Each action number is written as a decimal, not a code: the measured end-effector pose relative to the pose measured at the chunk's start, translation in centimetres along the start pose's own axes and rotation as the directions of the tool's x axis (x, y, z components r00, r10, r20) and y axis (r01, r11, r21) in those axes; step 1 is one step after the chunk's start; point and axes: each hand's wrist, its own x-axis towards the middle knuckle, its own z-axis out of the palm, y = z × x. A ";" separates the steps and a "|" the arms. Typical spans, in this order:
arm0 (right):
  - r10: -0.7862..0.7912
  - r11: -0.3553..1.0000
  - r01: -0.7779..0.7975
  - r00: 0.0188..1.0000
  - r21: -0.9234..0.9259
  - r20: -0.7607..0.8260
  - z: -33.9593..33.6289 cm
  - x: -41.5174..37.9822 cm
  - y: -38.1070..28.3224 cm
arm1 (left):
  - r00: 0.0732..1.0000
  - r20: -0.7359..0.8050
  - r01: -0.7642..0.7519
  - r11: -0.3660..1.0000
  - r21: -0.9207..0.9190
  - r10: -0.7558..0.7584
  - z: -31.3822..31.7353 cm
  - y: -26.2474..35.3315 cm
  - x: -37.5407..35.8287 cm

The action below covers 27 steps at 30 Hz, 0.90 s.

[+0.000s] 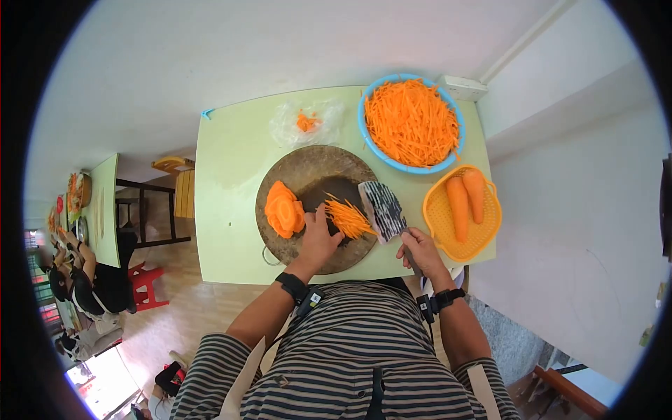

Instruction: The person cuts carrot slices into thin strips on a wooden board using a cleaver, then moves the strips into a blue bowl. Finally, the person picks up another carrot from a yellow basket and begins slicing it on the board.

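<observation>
A round wooden chopping board (308, 162) lies on the pale green table. Carrot slices (283, 211) are fanned in an overlapping pile on its left part, and a small heap of carrot shreds (348, 218) is to their right. My left hand (320, 239) rests between the two, fingers apart, at the left edge of the shreds, holding nothing. In my right hand (423, 252) is the handle of a cleaver (382, 210). Its broad blade, patterned dark and light, is at the board's right edge beside the shreds.
A blue basin (362, 126) heaped with carrot shreds stands at the back right. Two whole carrots (458, 206) lie in a yellow basket (448, 245) on the right. Behind the board is a plastic bag (283, 126) with carrot scraps. Other people work at a table (105, 210) far left, near a red stool (147, 283).
</observation>
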 end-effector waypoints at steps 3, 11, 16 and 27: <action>0.028 0.999 -0.026 0.999 0.046 -0.038 0.8 0.0 0.6 | 0.992 -0.020 -0.117 0.985 0.129 0.121 0.0 -0.6 0.5; -0.052 0.999 0.051 0.979 -0.010 -0.199 0.8 0.8 3.1 | 0.993 0.091 -0.087 0.976 0.199 0.070 -0.9 -0.1 2.1; -0.048 0.997 0.035 0.976 -0.066 -0.214 0.8 1.1 3.6 | 0.996 0.072 -0.063 0.971 0.229 0.047 -0.5 -0.9 2.2; -0.083 0.992 0.061 0.974 -0.108 -0.212 1.2 1.6 3.1 | 0.994 0.077 -0.088 0.970 0.225 0.073 -1.5 0.2 2.0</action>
